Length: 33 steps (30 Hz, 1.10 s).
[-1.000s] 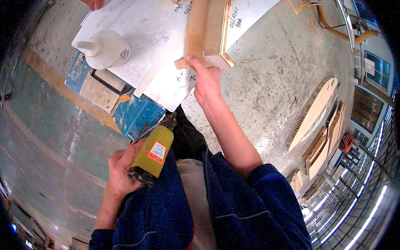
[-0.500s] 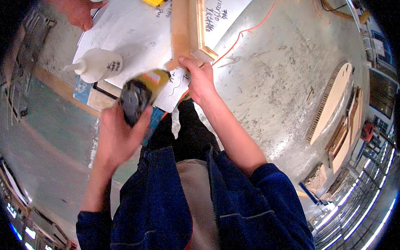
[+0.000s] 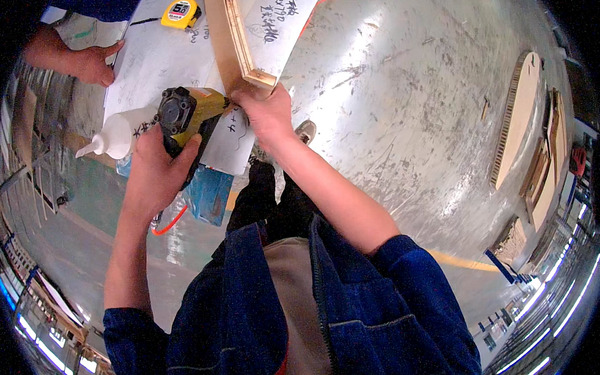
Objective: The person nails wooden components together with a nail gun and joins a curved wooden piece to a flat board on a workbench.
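Observation:
My left hand (image 3: 155, 167) grips the handle of a yellow and black pneumatic nail gun (image 3: 203, 106). The gun's nose points right and reaches the near end of a brown wooden frame piece (image 3: 224, 51), beside my fingers; whether it touches cannot be made out. My right hand (image 3: 270, 116) is closed around that same end, thumb on the left side. Pale layered wood shows along the piece's right edge, with a short crosspiece at the end. It lies on a white marked board (image 3: 193, 65). Just left of the gun, a white squeeze bottle (image 3: 118, 135) lies tilted, partly hidden by my hand.
A yellow tape measure (image 3: 180, 14) rests at the far side of the board. Another person's hand (image 3: 96, 65) touches the board's left edge. An orange-red hose (image 3: 172, 222) hangs below the gun. Wooden panels (image 3: 517, 114) lie on the floor at right.
My left hand has brought the nail gun up to the end of the wooden piece. My right hand keeps its hold. The whole view has shifted, and more of the other person's arm shows.

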Each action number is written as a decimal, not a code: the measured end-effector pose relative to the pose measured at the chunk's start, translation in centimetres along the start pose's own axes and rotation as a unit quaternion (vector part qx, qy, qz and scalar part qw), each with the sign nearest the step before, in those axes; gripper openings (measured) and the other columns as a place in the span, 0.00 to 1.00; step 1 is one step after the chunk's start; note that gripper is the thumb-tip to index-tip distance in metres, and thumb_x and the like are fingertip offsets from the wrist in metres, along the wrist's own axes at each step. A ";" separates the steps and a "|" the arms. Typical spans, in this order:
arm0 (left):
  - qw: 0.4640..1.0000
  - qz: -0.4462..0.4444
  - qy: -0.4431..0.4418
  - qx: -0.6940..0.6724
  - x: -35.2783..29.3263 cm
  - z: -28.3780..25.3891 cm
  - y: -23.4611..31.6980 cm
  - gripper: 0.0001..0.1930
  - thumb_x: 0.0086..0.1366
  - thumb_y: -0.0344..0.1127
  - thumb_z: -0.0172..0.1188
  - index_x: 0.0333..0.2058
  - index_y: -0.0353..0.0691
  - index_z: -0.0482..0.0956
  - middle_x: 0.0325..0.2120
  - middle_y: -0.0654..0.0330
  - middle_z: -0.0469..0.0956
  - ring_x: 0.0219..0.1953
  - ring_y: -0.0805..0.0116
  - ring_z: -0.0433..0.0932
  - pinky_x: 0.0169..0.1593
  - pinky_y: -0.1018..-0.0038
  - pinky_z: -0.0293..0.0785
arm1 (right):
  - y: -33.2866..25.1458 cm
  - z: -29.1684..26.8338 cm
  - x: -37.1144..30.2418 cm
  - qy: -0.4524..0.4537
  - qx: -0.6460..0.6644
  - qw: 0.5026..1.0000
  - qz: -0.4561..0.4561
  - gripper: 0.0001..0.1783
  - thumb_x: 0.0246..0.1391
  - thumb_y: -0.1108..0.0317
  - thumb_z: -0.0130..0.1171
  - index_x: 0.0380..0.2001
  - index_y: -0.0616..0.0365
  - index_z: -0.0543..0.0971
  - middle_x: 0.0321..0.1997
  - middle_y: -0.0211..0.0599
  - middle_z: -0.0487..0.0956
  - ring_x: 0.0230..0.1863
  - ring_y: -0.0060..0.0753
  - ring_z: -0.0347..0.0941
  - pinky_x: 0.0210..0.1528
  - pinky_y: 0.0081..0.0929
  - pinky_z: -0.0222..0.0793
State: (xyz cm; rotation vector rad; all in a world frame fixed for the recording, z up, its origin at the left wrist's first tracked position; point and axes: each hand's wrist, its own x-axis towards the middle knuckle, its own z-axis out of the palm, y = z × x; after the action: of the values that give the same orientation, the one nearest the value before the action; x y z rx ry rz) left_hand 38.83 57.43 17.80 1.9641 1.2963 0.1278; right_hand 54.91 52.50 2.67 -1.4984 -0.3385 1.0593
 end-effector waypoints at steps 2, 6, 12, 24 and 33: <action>1.000 0.000 -0.001 0.013 0.1 0.1 0.1 0.15 0.62 0.34 0.67 0.37 0.25 0.77 0.27 0.41 0.80 0.31 0.49 0.82 0.37 0.58 0.76 | -0.8 0.2 -0.4 0.003 0.001 1.000 0.020 0.24 0.48 0.67 0.71 0.48 0.64 0.80 0.43 0.46 0.85 0.44 0.36 0.82 0.47 0.32 0.76; 0.995 -0.009 -0.007 0.095 -0.1 0.1 1.2 0.15 0.62 0.34 0.66 0.35 0.24 0.77 0.27 0.38 0.80 0.32 0.43 0.83 0.36 0.57 0.76 | 0.5 0.1 0.0 0.020 -0.006 1.000 -0.003 0.27 0.46 0.68 0.73 0.49 0.69 0.77 0.44 0.46 0.84 0.45 0.36 0.81 0.48 0.31 0.76; 0.996 -0.027 -0.019 0.085 0.2 -0.3 2.6 0.16 0.61 0.34 0.66 0.31 0.22 0.76 0.23 0.36 0.78 0.32 0.38 0.82 0.36 0.56 0.77 | 1.2 0.4 0.1 0.032 -0.031 0.999 0.008 0.24 0.49 0.76 0.70 0.50 0.69 0.75 0.45 0.40 0.82 0.44 0.29 0.79 0.48 0.28 0.76; 0.999 0.026 0.020 -0.021 -2.6 0.6 -1.6 0.15 0.62 0.35 0.65 0.35 0.24 0.78 0.25 0.40 0.80 0.32 0.42 0.84 0.37 0.58 0.78 | 0.0 -2.0 0.0 -0.098 0.109 0.984 0.103 0.25 0.58 0.71 0.64 0.58 0.60 0.72 0.50 0.35 0.80 0.50 0.30 0.77 0.47 0.32 0.75; 0.994 -0.034 -0.001 -0.105 -11.0 1.6 -5.2 0.21 0.55 0.31 0.67 0.45 0.25 0.78 0.28 0.40 0.82 0.33 0.49 0.85 0.39 0.63 0.79 | -1.0 -3.3 -0.2 -0.082 0.123 0.979 0.137 0.27 0.62 0.69 0.62 0.61 0.59 0.65 0.55 0.41 0.76 0.52 0.36 0.78 0.49 0.39 0.81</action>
State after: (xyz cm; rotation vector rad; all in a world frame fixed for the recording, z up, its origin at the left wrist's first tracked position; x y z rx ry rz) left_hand 30.51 48.53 16.78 1.7408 1.2924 0.2196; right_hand 57.70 50.54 3.27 -1.2601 -0.1098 1.3967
